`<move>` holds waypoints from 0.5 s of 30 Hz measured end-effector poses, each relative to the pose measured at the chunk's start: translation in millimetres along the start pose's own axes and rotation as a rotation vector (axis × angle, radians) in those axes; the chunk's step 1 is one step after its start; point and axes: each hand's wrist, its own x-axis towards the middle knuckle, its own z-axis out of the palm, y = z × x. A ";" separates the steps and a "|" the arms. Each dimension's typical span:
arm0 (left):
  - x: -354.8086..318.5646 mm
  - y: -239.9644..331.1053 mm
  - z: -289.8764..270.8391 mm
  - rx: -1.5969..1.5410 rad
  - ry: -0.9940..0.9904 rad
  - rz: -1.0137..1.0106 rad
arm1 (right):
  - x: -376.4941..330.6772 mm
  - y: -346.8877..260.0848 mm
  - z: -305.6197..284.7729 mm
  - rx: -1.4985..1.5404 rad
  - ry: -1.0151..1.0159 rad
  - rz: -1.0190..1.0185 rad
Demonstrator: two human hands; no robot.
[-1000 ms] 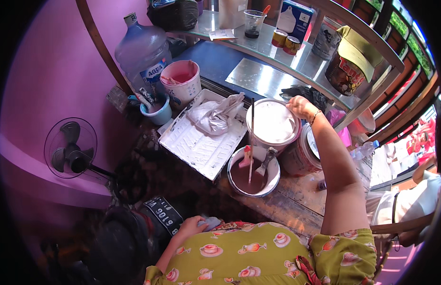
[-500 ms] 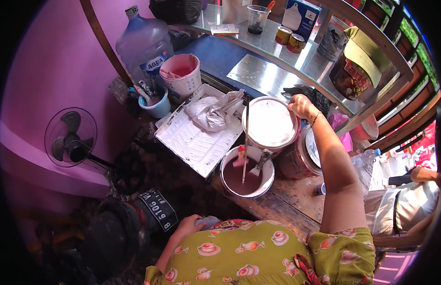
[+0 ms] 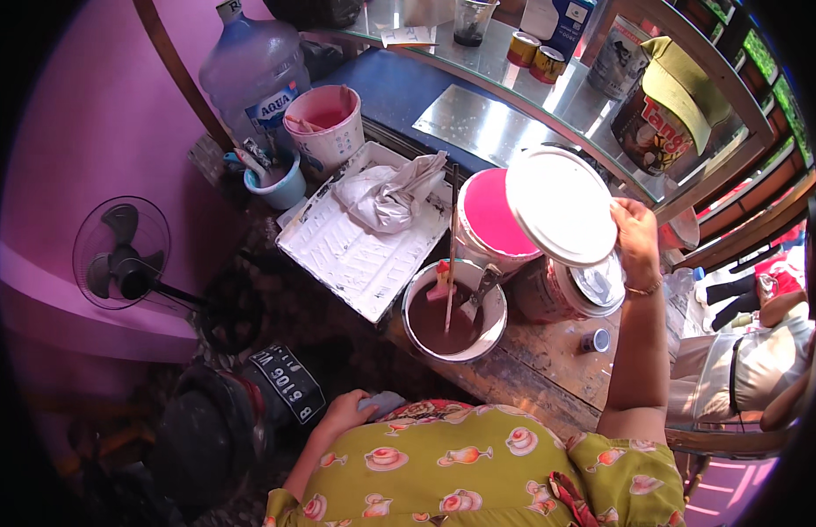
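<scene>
My right hand (image 3: 636,241) grips the edge of a round white lid (image 3: 562,204), raised and tilted over the right part of a tub of bright pink paint (image 3: 491,211). In front of that tub stands a white bucket (image 3: 502,338) of murky brown liquid. A thin stick (image 3: 453,220), a pink-handled brush (image 3: 439,285) and a scraper (image 3: 483,288) lean in it. My left hand (image 3: 342,415) is low by my waist, closed around a grey cloth-like bundle (image 3: 383,405).
Left of the tubs lies a white paint tray (image 3: 329,268) with a crumpled whitish cloth or bag (image 3: 386,198). Another tub (image 3: 548,299) and a small jar (image 3: 595,340) stand at right. A glass shelf (image 3: 478,75) crosses behind. A motorbike (image 3: 214,422) and fan (image 3: 122,255) are at left.
My right hand has lifted the lid off the tub and moved it right, uncovering the pink paint. The left hand keeps its place.
</scene>
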 end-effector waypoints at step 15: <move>21.1 14.3 -13.4 0.055 -0.016 0.025 | -123.1 -36.0 -72.3 -0.711 0.031 -0.156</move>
